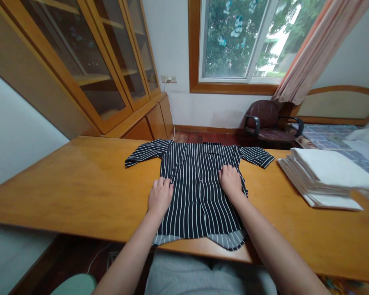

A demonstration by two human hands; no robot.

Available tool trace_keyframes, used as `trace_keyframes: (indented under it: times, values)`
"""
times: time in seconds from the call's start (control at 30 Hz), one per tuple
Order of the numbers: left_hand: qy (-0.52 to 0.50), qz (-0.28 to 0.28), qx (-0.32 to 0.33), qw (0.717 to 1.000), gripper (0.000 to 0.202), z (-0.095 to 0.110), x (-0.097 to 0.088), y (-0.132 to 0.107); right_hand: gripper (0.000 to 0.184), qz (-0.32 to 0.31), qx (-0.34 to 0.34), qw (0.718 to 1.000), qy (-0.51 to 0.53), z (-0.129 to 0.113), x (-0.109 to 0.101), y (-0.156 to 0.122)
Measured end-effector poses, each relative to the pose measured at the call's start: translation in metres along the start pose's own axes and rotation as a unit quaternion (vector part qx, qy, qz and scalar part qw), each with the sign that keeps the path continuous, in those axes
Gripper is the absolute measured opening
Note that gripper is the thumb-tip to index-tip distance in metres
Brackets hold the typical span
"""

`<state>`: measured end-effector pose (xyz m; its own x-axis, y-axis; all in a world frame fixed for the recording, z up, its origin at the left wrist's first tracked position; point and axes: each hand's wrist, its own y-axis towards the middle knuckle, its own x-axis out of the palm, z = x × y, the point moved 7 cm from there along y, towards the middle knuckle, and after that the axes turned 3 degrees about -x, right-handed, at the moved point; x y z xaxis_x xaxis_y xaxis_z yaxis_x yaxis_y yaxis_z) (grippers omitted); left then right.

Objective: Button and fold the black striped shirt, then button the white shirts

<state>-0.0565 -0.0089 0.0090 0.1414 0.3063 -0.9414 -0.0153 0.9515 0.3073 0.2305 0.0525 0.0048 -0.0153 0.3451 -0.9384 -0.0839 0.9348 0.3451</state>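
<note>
Between the left hand (160, 196) and the right hand (230, 179), touching both and so nearer to neither: a shirt (187, 205), flat on the table (110, 188), under the left at one side edge, under the right just inside the other. Both curled palm-down, with no telling whether pinching or merely resting. Long axis straight out from the lap (209, 275), collar (212, 143) toward the window (229, 45), hem (229, 241) nearest, sleeves (148, 153) spread sideways.

Bare forearms (130, 248), plain grey legwear (187, 274).
</note>
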Motion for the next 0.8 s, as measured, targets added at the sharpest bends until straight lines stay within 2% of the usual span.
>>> trace_keyframes:
  times: [0.2,0.4,0.6,0.8]
  values:
    - [0.025,-0.053,0.047,0.997,0.030,0.003,0.007,-0.009,0.023,-0.067,-0.048,0.997,0.009,0.001,0.002,-0.009]
    - [0.026,-0.120,0.076,0.989,0.030,0.006,0.000,-0.043,0.022,-0.089,-0.091,0.992,0.016,0.004,-0.008,-0.040]
    - [-0.002,-0.265,0.080,0.961,0.022,0.005,-0.014,-0.076,0.017,-0.130,-0.120,0.984,0.037,0.008,-0.015,-0.070]
    - [-0.015,-0.384,0.095,0.918,0.018,0.004,-0.029,-0.085,0.013,-0.217,-0.165,0.955,0.114,0.004,-0.025,-0.092]
